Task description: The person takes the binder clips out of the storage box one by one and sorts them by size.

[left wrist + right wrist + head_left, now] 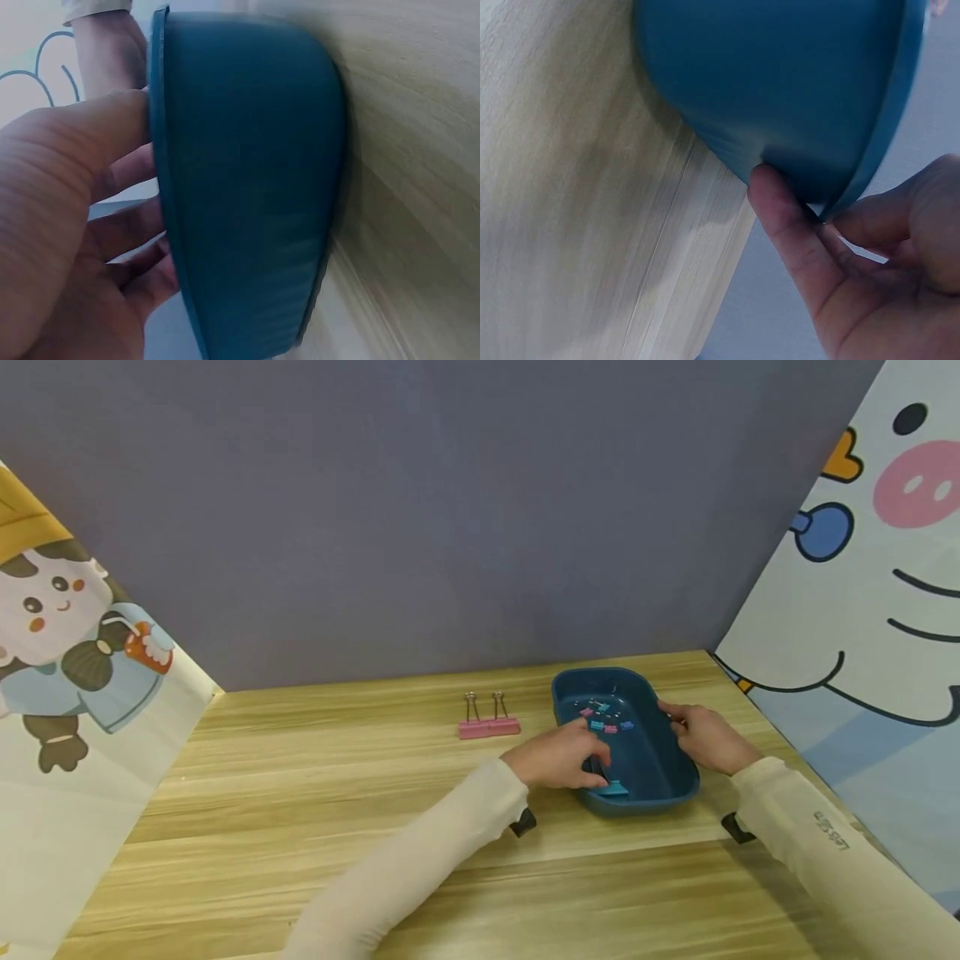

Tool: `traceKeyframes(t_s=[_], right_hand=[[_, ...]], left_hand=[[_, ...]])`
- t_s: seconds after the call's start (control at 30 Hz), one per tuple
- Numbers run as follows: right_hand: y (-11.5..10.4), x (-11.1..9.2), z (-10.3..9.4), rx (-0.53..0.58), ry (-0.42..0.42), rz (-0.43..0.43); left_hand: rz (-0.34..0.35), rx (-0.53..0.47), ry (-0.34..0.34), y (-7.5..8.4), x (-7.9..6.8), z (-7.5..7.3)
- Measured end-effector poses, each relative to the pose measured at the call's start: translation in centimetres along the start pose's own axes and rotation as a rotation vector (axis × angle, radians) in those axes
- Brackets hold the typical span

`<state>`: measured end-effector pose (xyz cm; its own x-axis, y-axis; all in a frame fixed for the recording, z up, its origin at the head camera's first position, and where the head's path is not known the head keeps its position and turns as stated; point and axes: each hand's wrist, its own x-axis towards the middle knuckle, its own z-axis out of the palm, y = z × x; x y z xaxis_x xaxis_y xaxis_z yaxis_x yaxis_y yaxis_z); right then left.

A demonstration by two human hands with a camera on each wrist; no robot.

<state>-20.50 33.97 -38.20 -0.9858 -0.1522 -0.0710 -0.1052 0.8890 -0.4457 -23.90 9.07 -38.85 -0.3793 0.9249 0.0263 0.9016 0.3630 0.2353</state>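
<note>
Pinching with thumb and fingers, the right hand (708, 739) holds the right rim of a dark blue, rounded, seemingly plastic tray (647, 764). The left hand (558, 755) reaches over the opposite rim; whether it grips the large teal binder clip (615, 789) inside the near end, I cannot tell. Probably the step is handling this clip; next calls for a firm pinch and a steady tray. Small pink, teal and blue clips (611, 728) lie farther inside. Outside, two large pink binder clips (489, 728) lie leftward on the wood-grain table (360, 768).
</note>
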Motion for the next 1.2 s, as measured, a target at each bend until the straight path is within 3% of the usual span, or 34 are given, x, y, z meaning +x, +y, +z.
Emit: traceKeyframes(t_s=[0.27,0.77,0.93,1.2], right_hand=[[0.0,0.0,-0.1,-0.013,0.011,-0.009],[-0.2,0.2,0.0,-0.007,0.021,-0.026],[-0.3,0.2,0.1,-0.004,0.022,-0.019],[-0.1,0.1,-0.1,0.002,0.018,-0.011]], left_hand=[[-0.063,-0.091,-0.115,0.3,1.3,0.2],[-0.231,0.104,-0.241,2.0,3.2,-0.1],[-0.238,0.097,-0.224,1.8,3.5,0.2],[-0.162,-0.081,-0.141,0.5,3.4,-0.1]])
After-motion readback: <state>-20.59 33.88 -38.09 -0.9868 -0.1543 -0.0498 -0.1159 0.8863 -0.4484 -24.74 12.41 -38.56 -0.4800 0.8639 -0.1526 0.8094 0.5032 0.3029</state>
